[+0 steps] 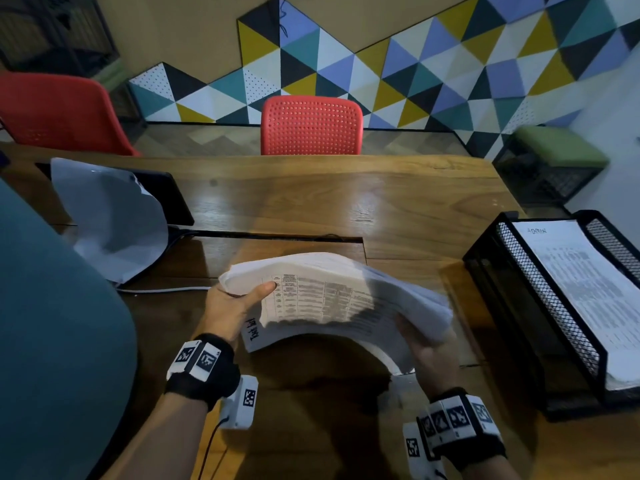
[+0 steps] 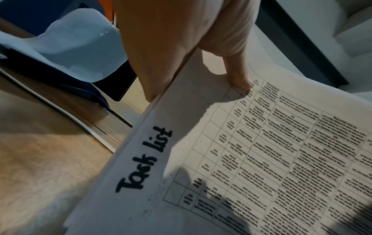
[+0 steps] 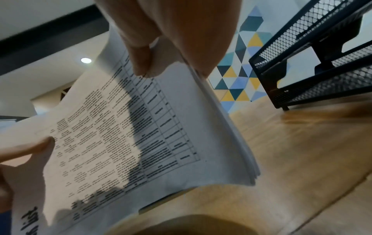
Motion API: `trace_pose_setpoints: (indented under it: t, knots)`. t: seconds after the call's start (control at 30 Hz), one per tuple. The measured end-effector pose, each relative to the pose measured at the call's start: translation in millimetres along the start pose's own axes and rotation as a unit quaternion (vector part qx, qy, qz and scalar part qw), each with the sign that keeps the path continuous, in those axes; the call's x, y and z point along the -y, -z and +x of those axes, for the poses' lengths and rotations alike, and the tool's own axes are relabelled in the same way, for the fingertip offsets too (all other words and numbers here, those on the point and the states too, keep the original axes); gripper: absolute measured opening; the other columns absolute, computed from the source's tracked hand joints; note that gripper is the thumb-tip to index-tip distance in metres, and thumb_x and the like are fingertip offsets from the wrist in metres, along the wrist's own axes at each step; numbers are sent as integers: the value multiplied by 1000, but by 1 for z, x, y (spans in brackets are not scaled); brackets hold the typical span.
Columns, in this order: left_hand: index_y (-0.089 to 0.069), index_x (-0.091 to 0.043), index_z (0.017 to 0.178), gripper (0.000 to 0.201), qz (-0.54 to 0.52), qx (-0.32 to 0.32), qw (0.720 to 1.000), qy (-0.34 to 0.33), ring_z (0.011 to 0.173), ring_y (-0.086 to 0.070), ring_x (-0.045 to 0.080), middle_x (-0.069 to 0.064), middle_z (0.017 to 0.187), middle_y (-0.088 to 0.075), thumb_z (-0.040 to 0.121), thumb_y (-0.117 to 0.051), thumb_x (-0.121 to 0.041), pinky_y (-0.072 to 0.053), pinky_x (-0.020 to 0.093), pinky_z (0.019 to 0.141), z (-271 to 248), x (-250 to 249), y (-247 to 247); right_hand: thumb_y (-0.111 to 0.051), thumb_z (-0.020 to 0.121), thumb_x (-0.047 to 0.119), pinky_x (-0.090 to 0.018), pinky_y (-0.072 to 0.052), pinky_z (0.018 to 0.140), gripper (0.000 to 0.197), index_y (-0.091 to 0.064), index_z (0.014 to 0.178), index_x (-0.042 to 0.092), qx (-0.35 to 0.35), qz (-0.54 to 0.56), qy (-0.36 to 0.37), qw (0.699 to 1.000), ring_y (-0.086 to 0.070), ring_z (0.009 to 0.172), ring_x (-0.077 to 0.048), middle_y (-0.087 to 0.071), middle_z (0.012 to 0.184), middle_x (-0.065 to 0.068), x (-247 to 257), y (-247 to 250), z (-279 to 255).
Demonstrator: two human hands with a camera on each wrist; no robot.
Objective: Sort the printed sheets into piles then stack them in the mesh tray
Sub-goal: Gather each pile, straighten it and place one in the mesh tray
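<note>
A thick stack of printed sheets (image 1: 332, 296), headed "Task list" (image 2: 145, 159), is held arched above the wooden table. My left hand (image 1: 239, 306) grips its left end, thumb (image 2: 241, 79) on the top page, fingers underneath. My right hand (image 1: 426, 348) grips the right end of the stack (image 3: 161, 127), thumb (image 3: 141, 58) on top and fingers below. The black mesh tray (image 1: 540, 306) stands at the right, with a pile of printed sheets (image 1: 588, 278) in its top tier. The tray's lower tiers (image 3: 314, 66) show in the right wrist view.
A crumpled white sheet (image 1: 110, 216) lies over a dark tablet-like device (image 1: 166, 199) at the left, with a cable running from it. A red chair (image 1: 311, 126) stands behind the table (image 1: 381, 202). A teal shape fills the left edge.
</note>
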State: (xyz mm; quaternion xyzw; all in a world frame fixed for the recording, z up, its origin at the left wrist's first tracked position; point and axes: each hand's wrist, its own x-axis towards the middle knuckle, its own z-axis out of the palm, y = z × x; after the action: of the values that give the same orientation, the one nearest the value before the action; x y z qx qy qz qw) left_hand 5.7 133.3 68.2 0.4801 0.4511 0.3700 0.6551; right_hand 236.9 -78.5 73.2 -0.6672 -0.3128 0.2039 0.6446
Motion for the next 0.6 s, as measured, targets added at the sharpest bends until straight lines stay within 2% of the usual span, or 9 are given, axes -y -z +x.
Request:
trace_pose_setpoints:
  t: [0.07, 0.13, 0.17, 0.23, 0.3, 0.4, 0.47, 0.53, 0.6]
  knots:
    - [-71, -17, 107, 52, 3, 2, 1000, -8, 105, -71, 21, 4, 104, -77, 58, -89, -17, -56, 41, 91, 2, 1, 3, -80, 74, 5, -22, -57, 77, 58, -51, 124, 7, -3, -40, 23, 999, -65, 99, -3, -65, 112, 0, 2, 4, 1]
    - [-71, -17, 111, 65, 29, 15, 999, -10, 108, -69, 23, 5, 108, -76, 51, -92, -29, -55, 43, 92, 6, 7, 3, -82, 71, 5, -20, -49, 91, 80, -39, 138, 14, -18, -127, 62, 990, -56, 115, -1, -60, 123, 7, 0, 10, 3]
    - [-72, -16, 111, 64, 36, 23, 999, -10, 107, -69, 24, 5, 108, -76, 51, -92, -30, -56, 42, 91, 7, 9, 1, -80, 72, 6, -19, -46, 94, 83, -36, 142, 17, -19, -165, 89, 982, -52, 120, 0, -57, 127, 9, 0, 12, 3]
    - [-73, -11, 108, 49, 34, 30, 999, -16, 103, -71, 29, 7, 103, -77, 63, -89, -20, -59, 34, 84, 8, 11, -5, -73, 81, 12, -17, -47, 92, 65, -44, 139, 16, -10, -223, 141, 964, -50, 121, 4, -55, 128, 12, 4, 16, 6]
    - [-73, -10, 105, 32, 27, 31, 999, -14, 101, -72, 29, 8, 99, -78, 74, -82, -9, -59, 29, 79, 8, 9, -9, -61, 91, 19, -16, -51, 83, 33, -56, 123, 19, 14, -285, 199, 937, -54, 109, 7, -58, 117, 10, 8, 17, 8]
    - [-73, -13, 103, 26, 39, 26, 999, -12, 97, -73, 24, 6, 98, -78, 78, -80, -11, -57, 41, 90, 8, 7, -8, -60, 93, 19, -13, -50, 75, 17, -65, 108, 16, 4, -333, 216, 918, -60, 92, -2, -64, 105, 3, 11, 20, 9]
    - [-73, -13, 101, 24, 44, 27, 998, -18, 91, -74, 18, 3, 94, -79, 79, -79, -9, -56, 46, 94, 5, 1, -8, -65, 88, 20, -29, -56, 73, 17, -64, 100, 10, -23, -368, 197, 908, -61, 93, -10, -63, 109, 0, 13, 22, 10]
    - [-73, -13, 101, 22, 53, 47, 996, -46, 90, -75, 15, 1, 93, -79, 80, -78, -8, -56, 46, 95, -4, -13, -13, -70, 81, 26, -42, -56, 82, 37, -58, 111, 9, -21, -415, 173, 893, -57, 105, -14, -58, 121, -4, 19, 21, 11]
    - [-73, -14, 102, 20, 86, 90, 988, -87, 93, -74, 13, 0, 96, -79, 83, -75, -9, -55, 43, 95, -11, -34, -20, -78, 74, 35, -50, -45, 102, 75, -42, 136, 11, 12, -462, 157, 873, -48, 124, -22, -48, 138, -7, 30, 18, 16]
